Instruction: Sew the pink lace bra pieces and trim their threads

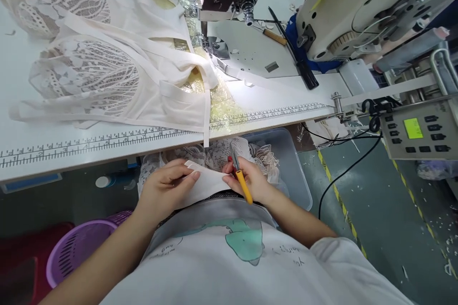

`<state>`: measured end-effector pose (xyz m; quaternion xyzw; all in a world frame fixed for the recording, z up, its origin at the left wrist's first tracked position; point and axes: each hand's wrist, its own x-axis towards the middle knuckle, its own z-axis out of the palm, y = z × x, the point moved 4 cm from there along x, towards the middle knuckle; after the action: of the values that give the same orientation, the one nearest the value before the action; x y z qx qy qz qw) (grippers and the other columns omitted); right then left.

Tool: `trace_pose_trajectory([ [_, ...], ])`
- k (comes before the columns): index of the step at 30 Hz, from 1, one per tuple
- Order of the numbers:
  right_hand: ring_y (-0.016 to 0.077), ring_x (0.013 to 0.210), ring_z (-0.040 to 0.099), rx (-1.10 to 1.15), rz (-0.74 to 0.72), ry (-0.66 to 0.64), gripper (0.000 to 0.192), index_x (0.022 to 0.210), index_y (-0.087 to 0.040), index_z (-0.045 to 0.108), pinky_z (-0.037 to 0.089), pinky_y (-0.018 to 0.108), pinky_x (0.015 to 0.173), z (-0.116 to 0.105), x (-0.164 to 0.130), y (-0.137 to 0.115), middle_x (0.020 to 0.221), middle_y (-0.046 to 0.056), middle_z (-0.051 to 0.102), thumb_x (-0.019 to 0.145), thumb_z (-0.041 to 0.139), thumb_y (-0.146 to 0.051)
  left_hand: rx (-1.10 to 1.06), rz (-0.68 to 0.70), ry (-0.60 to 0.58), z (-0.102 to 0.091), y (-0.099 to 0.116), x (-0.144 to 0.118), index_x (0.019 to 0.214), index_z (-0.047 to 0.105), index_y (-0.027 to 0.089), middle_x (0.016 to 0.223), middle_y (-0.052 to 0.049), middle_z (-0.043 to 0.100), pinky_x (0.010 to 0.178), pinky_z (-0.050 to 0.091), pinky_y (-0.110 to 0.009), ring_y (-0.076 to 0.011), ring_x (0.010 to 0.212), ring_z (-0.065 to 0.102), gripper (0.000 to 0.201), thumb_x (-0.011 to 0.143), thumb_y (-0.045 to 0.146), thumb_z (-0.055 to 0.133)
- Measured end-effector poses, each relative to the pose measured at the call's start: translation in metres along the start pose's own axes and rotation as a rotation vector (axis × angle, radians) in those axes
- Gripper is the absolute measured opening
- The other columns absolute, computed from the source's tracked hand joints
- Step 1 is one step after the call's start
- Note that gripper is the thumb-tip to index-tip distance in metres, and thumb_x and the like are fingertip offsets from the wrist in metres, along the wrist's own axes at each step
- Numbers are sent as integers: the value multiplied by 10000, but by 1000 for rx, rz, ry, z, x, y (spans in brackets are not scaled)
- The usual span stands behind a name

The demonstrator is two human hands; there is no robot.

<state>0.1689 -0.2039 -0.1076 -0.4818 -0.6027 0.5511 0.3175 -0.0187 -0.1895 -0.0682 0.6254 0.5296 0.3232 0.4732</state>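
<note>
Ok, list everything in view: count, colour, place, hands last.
fabric piece: one, white, lower centre
thread snips: one pair, orange-handled, at its right end
tabletop: one, white, upper left to centre
lace bras: at least two, cream, tabletop's left
printed ruler: one, black on white, tabletop's front edge
sewing machine: one, off-white, top right
wooden-handled tool: one, brown, upper centre
black-handled tool: one, black, right of it
control panel: one, grey, right
plastic bin: one, clear, below the tabletop
lace pieces: several, pale, in the bin
basket: one, purple, lower left
T-shirt: one, white, bottom
left hand: one, bare, on the fabric piece
right hand: one, bare, holding the snips
</note>
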Motion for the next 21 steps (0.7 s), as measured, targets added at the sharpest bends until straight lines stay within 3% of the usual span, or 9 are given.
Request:
trace_pose_trajectory([
  [7,180,759,559,101,-36,116,295,823,-210,453,473,303,689,-1,-3,-7,849,50,584,777,620,-449,153,-15,55,-8,2,-4,742,593,222,724,6,552,536,438,-248,-140,637,533,160,875,293,541],
  [8,179,749,556,60,-45,124,273,816,-210,450,469,300,679,-2,-3,-10,839,47,586,781,613,-427,216,20,68,-12,4,-4,837,605,227,780,-2,584,598,474,-267,-161,693,567,102,873,304,548],
  [10,172,712,538,-68,-69,130,213,809,-211,450,452,287,645,-5,-2,-17,808,34,581,775,603,-356,379,165,108,-18,14,-4,1067,572,225,953,-44,625,772,507,-338,-226,878,605,223,860,307,567],
  [12,165,691,523,-194,-123,87,165,805,-213,451,437,277,632,-5,-1,-24,785,22,570,752,595,-275,507,413,101,-19,30,-5,1195,501,240,1094,-73,608,913,478,-402,-267,1041,572,357,846,251,573],
  [14,167,700,522,-275,-207,12,154,794,-215,441,433,275,640,-3,-1,-31,780,20,560,727,580,-213,561,660,-32,-11,45,-7,1191,491,268,1137,-57,604,995,441,-418,-250,1100,550,363,845,170,540],
  [16,173,703,519,-324,-300,-36,168,772,-219,419,428,277,640,-1,-2,-38,764,18,547,710,572,-186,596,787,-235,2,54,-5,1161,506,238,1125,-58,625,1047,401,-432,-234,1092,562,325,852,139,492],
  [18,174,675,502,-358,-365,-35,189,750,-223,395,415,279,616,0,-4,-44,728,13,528,707,575,-184,668,759,-417,12,54,3,1036,563,181,998,-77,664,1018,406,-460,-240,978,607,212,866,161,438],
  [21,180,685,514,-350,-363,-44,194,742,-223,388,425,288,625,0,-7,-46,741,23,543,726,579,-194,720,635,-600,19,49,16,749,572,178,718,-56,630,702,493,-374,-203,648,580,210,856,179,391],
])
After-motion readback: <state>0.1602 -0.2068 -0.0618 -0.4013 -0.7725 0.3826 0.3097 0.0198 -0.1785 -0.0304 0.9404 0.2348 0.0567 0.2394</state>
